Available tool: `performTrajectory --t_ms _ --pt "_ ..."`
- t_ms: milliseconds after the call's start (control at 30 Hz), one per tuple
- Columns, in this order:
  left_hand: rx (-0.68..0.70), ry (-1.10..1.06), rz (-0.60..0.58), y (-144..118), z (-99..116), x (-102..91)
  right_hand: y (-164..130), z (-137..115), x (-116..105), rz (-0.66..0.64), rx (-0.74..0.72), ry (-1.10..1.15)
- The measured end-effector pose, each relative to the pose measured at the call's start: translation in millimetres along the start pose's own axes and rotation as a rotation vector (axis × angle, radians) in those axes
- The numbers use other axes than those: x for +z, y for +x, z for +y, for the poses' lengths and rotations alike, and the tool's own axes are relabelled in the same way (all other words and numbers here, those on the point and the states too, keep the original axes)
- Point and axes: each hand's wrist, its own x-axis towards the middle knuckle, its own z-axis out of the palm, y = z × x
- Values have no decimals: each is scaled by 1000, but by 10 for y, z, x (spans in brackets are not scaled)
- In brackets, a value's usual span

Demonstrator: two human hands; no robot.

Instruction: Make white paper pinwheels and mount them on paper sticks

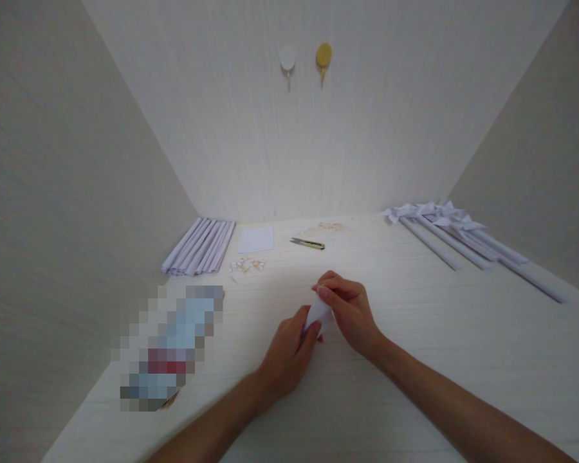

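Both of my hands meet over the middle of the white table [415, 360] around a small folded piece of white paper [317, 313]. My left hand [289, 354] pinches its lower end from below. My right hand [347, 308] curls over its upper end, fingertips pressed on the paper. Most of the paper is hidden between my fingers.
A bundle of rolled white paper sticks [200, 246] lies at the back left, with a white paper sheet [255, 240], small scraps [247, 264] and snips [307, 243] beside it. Finished paper pinwheels on sticks [456, 235] lie at the back right. A blurred-out object [171, 347] rests left. Two hooks [306, 59] hang on the wall.
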Motion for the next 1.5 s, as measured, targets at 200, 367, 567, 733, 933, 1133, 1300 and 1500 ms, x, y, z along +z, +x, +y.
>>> performTrajectory --t_ms 200,367,567,733,933,1133,1300,1500 --pt "-10 -8 3 1 7 -4 6 16 6 14 39 61" --pt "-10 -9 18 2 9 -2 5 29 5 2 37 97" --pt "-16 -4 15 2 12 -1 4 30 0 -1 53 92" --pt "-13 3 6 6 16 -1 0 20 14 26 70 80" --pt "-16 8 -3 5 22 -7 0 9 10 14 80 75" --pt "-13 -34 20 2 2 9 2 13 -16 -31 72 34" --pt "-33 -77 -4 9 5 -1 16 13 -16 -17 38 -42" --pt "-103 -267 -53 81 -85 -129 79 79 -99 122 29 -103"
